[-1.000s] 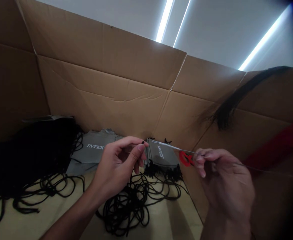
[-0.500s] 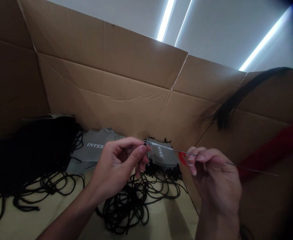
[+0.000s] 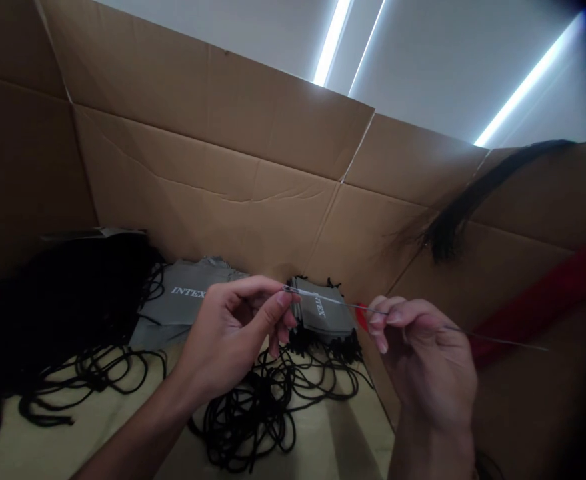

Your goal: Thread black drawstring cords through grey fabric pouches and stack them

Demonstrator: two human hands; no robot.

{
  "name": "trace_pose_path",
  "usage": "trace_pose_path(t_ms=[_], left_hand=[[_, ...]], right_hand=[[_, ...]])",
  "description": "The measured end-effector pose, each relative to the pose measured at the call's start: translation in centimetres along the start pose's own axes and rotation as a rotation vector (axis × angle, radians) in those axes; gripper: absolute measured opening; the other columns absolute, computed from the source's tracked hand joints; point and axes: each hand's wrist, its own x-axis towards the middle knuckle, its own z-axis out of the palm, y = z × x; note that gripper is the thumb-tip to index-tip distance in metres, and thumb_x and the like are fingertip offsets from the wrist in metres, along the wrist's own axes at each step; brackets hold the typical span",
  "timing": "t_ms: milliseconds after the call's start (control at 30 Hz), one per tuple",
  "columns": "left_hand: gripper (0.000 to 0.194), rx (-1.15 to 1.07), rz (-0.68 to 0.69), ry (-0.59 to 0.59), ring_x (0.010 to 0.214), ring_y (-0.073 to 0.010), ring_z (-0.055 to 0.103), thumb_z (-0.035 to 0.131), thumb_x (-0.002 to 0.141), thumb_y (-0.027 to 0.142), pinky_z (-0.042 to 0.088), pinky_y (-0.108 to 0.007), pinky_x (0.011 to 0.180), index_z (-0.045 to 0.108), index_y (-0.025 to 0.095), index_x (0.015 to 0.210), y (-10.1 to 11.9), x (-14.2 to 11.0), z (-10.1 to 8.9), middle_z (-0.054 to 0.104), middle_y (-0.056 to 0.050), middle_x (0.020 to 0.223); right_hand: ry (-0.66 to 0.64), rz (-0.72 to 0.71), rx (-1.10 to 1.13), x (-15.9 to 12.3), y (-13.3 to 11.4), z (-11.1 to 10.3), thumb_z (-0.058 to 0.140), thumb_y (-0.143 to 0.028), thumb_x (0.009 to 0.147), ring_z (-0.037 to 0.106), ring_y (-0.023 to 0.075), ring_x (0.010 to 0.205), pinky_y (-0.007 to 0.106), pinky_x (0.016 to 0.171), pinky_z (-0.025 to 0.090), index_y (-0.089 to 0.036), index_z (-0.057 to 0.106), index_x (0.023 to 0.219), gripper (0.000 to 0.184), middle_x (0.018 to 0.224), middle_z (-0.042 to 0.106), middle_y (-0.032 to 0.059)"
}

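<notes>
My right hand (image 3: 425,353) pinches a thin metal wire threader (image 3: 327,297) between thumb and fingers. Its narrow looped end points left, and its thin tail sticks out to the right behind the hand. At that loop, my left hand (image 3: 245,327) is closed in a pinch, thumb against forefinger. A tiny dark piece, apparently the tip of a black cord, shows at the left fingertips, inside the loop; the rest of it is hidden by the fingers. Below the hands lies a tangle of black cords (image 3: 253,413).
Behind my hands lie a stack of grey INTEX-printed pouches (image 3: 325,310) with black cord ends and another grey pile (image 3: 175,300). A large black heap (image 3: 63,300) fills the left. Cardboard walls (image 3: 213,160) surround the pale tabletop (image 3: 123,420); black strands (image 3: 447,230) hang at right.
The threader's loop has shifted slightly left, and the dark tip now shows inside it instead of just below it. My right hand has moved slightly left with the threader.
</notes>
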Motion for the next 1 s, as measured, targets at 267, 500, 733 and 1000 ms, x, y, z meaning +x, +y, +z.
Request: trace_pose_path(t_ms=[267, 500, 733, 1000], left_hand=[[0.012, -0.057, 0.032, 0.024, 0.055, -0.0111, 0.068, 0.076, 0.096, 0.026, 0.059, -0.017, 0.047, 0.078, 0.015, 0.096, 0.1, 0.1, 0.0, 0.075, -0.003, 0.071], [0.009, 0.087, 0.167, 0.099, 0.057, -0.0128, 0.072, 0.071, 0.097, 0.019, 0.062, -0.021, 0.055, 0.078, 0.014, 0.094, 0.2, 0.1, -0.2, 0.078, -0.004, 0.074], [0.011, 0.515, 0.273, 0.148, 0.056, -0.0121, 0.068, 0.068, 0.097, 0.018, 0.052, -0.019, 0.051, 0.077, 0.018, 0.09, -1.1, -0.1, -0.5, 0.074, 0.0, 0.067], [0.017, 0.732, 0.459, 0.046, 0.068, -0.0095, 0.073, 0.067, 0.096, 0.007, 0.053, -0.019, 0.066, 0.075, 0.021, 0.094, -1.6, -0.5, 0.1, 0.08, 0.003, 0.081]], right_hand=[[0.009, 0.021, 0.004, 0.2, 0.4, 0.0, 0.075, -0.046, 0.097, 0.06, 0.0139, 0.062, 0.025, 0.053, 0.047, -0.024, 0.081, 0.083, 0.026, 0.076, 0.071, 0.0043], [-0.089, 0.294, -0.096, 0.2, 0.1, -0.6, 0.071, -0.049, 0.098, 0.065, 0.0153, 0.058, 0.024, 0.047, 0.05, -0.021, 0.08, 0.092, 0.029, 0.077, 0.077, 0.0065], [-0.421, 0.055, -0.569, -2.4, -2.2, 2.5, 0.072, -0.027, 0.098, 0.071, 0.0166, 0.075, 0.028, 0.068, 0.057, -0.028, 0.077, 0.092, 0.008, 0.082, 0.075, -0.0005], [-0.047, 0.014, -0.489, -2.4, 2.6, 6.5, 0.07, -0.028, 0.101, 0.07, 0.0161, 0.089, 0.029, 0.079, 0.057, -0.027, 0.065, 0.106, 0.006, 0.098, 0.071, 0.001]])
